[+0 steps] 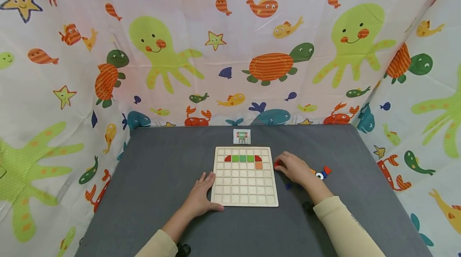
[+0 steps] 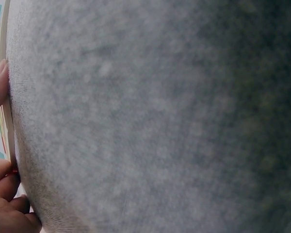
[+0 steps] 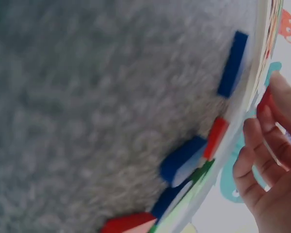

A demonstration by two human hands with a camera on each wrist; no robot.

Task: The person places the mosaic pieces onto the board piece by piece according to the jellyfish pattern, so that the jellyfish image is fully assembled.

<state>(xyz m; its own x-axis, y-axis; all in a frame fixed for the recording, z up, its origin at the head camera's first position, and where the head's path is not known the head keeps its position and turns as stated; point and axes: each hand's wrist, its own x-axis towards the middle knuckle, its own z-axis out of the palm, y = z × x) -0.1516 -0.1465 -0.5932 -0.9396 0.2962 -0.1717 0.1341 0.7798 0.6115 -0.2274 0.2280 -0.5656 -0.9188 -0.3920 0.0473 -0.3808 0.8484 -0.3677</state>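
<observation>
A pale wooden grid board (image 1: 244, 206) lies on the grey table in the head view. In one row sit red corner pieces (image 1: 257, 158) at both ends with green squares (image 1: 243, 158) between them, and an orange square (image 1: 258, 165) lies just below the right end. My left hand (image 1: 201, 195) rests against the board's lower left corner, thumb and fingers spread. Just off the board's right edge, my right hand (image 1: 293, 167) pinches a small red piece (image 3: 265, 99) between thumb and fingertips. That piece's shape is mostly covered.
A small picture card (image 1: 241, 136) of a coloured figure lies beyond the board. Loose pieces lie right of the board, partly behind my right arm: a red piece (image 1: 327, 169), a white round one (image 1: 319, 175) and blue ones (image 1: 288, 186). Patterned cloth (image 1: 230, 69) stands behind the table.
</observation>
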